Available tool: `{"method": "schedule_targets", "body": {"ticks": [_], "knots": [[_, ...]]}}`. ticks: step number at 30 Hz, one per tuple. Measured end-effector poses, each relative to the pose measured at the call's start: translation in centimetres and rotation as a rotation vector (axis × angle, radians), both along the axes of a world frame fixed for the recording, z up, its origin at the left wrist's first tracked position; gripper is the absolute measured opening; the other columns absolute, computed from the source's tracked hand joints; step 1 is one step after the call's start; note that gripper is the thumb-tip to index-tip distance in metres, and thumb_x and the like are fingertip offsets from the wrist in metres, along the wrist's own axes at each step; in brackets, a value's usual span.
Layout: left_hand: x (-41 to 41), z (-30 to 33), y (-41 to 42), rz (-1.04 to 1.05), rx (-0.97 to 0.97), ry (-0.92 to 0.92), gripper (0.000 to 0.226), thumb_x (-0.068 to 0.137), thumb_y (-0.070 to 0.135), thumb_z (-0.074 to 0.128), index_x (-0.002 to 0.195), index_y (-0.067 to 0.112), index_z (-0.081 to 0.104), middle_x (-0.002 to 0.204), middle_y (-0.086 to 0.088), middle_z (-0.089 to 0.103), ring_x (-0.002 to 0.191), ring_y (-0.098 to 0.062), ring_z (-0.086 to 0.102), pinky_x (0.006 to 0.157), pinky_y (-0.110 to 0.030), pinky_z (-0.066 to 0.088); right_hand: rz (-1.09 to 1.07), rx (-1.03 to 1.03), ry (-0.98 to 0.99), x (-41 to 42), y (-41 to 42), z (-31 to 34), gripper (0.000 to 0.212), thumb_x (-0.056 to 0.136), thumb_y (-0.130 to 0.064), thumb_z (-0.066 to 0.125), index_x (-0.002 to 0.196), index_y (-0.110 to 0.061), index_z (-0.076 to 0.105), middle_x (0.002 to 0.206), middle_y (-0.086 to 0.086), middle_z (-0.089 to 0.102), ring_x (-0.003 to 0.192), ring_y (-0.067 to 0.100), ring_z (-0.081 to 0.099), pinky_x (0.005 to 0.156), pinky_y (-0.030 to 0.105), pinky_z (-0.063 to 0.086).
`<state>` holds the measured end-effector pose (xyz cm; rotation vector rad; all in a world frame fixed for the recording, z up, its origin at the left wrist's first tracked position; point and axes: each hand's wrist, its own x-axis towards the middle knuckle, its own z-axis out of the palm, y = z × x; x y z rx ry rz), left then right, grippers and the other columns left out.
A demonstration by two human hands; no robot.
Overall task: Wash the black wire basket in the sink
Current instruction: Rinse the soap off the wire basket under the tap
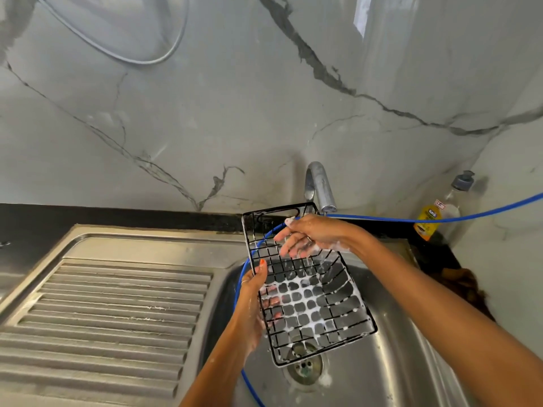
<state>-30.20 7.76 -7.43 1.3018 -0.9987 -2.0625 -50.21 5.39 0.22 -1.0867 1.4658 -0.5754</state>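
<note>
Below, steel sink [411,333] — ribbed drainboard [111,312], marble-veined wall [235,98] behind.

Soapy black wire basket [308,289] over sink [396,348], L hand [252,301] gripping edge, R hand [305,236] w/ fingers inside

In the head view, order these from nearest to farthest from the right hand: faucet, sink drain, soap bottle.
Measured from the right hand:
1. Faucet, just behind the hand.
2. Soap bottle, in the right corner.
3. Sink drain, low in the basin.
</note>
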Motion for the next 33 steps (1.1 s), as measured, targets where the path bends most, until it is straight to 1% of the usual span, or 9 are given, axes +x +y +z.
{"method": "schedule_targets", "body": {"ticks": [10, 15, 18, 20, 23, 26, 28, 30, 33], "knots": [[0.3, 1.1, 0.9, -0.012, 0.019, 0.003, 0.096, 0.053, 0.073, 0.069, 0.129, 0.015, 0.057, 0.115, -0.014, 0.071, 0.105, -0.032, 0.068, 0.077, -0.038, 0.057, -0.040, -0.158, -0.112, -0.5, 0.7, 0.3, 0.035, 0.101, -0.010, 0.038, 0.127, 0.010, 0.050, 0.145, 0.014, 0.041, 0.125, 0.021, 0.049, 0.092, 0.019, 0.050], [0.3, 1.8, 1.3, 0.006, 0.015, 0.005, 0.094, 0.054, 0.074, 0.070, 0.128, 0.016, 0.059, 0.118, -0.016, 0.069, 0.108, -0.035, 0.067, 0.071, -0.037, 0.058, 0.003, -0.211, -0.056, -0.5, 0.7, 0.4, 0.034, 0.099, -0.013, 0.043, 0.121, 0.010, 0.056, 0.157, 0.006, 0.017, 0.141, 0.020, 0.028, 0.111, 0.029, 0.034], [0.0, 2.3, 1.6, 0.029, 0.001, 0.012, 0.083, 0.058, 0.069, 0.066, 0.126, 0.021, 0.059, 0.120, -0.013, 0.068, 0.107, -0.031, 0.066, 0.077, -0.039, 0.057, -0.052, -0.199, -0.076, -0.3, 1.0, 0.8, 0.037, 0.098, -0.023, 0.046, 0.110, 0.008, 0.063, 0.143, 0.006, 0.046, 0.127, 0.019, 0.050, 0.104, 0.027, 0.043], [-0.1, 2.5, 1.8, 0.039, 0.002, 0.021, 0.080, 0.058, 0.066, 0.066, 0.125, 0.023, 0.059, 0.120, -0.012, 0.068, 0.108, -0.032, 0.066, 0.081, -0.041, 0.055, -0.093, -0.217, -0.066, -0.1, 1.1, 1.1, 0.037, 0.097, -0.028, 0.048, 0.089, 0.001, 0.069, 0.114, 0.007, 0.065, 0.114, 0.020, 0.060, 0.084, 0.017, 0.053], [-0.3, 3.0, 2.2, 0.037, 0.013, 0.024, 0.078, 0.061, 0.066, 0.065, 0.126, 0.023, 0.058, 0.120, -0.012, 0.068, 0.107, -0.031, 0.065, 0.075, -0.038, 0.054, -0.126, -0.240, -0.073, 0.2, 0.8, 1.0, 0.013, 0.094, -0.002, 0.051, 0.092, -0.005, 0.064, 0.100, 0.010, 0.064, 0.100, 0.021, 0.063, 0.075, 0.019, 0.055], [-0.4, 3.2, 2.4, 0.043, 0.010, 0.029, 0.078, 0.061, 0.066, 0.064, 0.128, 0.027, 0.055, 0.125, -0.010, 0.063, 0.107, -0.029, 0.063, 0.075, -0.037, 0.052, -0.152, -0.286, 0.030, 0.5, 0.2, 1.0, 0.034, 0.082, 0.021, 0.041, 0.085, -0.008, 0.059, 0.092, 0.009, 0.057, 0.086, 0.016, 0.056, 0.067, 0.021, 0.053], [-0.5, 3.2, 2.5, 0.043, 0.013, 0.035, 0.077, 0.062, 0.065, 0.064, 0.129, 0.028, 0.053, 0.128, -0.010, 0.061, 0.110, -0.029, 0.062, 0.078, -0.038, 0.051, -0.192, -0.292, 0.018, 0.6, 0.1, 0.9, 0.026, 0.085, 0.012, 0.042, 0.084, -0.008, 0.059, 0.089, 0.009, 0.054, 0.079, 0.014, 0.054, 0.059, 0.018, 0.050], [-0.6, 3.5, 2.5, 0.048, 0.012, 0.041, 0.067, 0.071, 0.062, 0.063, 0.127, 0.027, 0.053, 0.127, -0.010, 0.062, 0.108, -0.028, 0.062, 0.076, -0.037, 0.051, -0.195, -0.251, -0.039, 0.7, 0.2, 0.9, 0.016, 0.093, -0.013, 0.048, 0.091, -0.008, 0.062, 0.087, 0.010, 0.058, 0.074, 0.015, 0.057, 0.060, 0.023, 0.051], [-0.8, 3.6, 2.5, 0.056, 0.029, 0.034, 0.053, 0.084, 0.057, 0.060, 0.126, 0.026, 0.053, 0.124, -0.010, 0.064, 0.106, -0.028, 0.064, 0.077, -0.038, 0.051, -0.141, -0.176, 0.065, 1.0, 0.5, 1.2, 0.066, 0.098, -0.054, 0.025, 0.090, -0.004, 0.067, 0.078, 0.011, 0.069, 0.063, 0.017, 0.064, 0.059, 0.026, 0.051]]}}
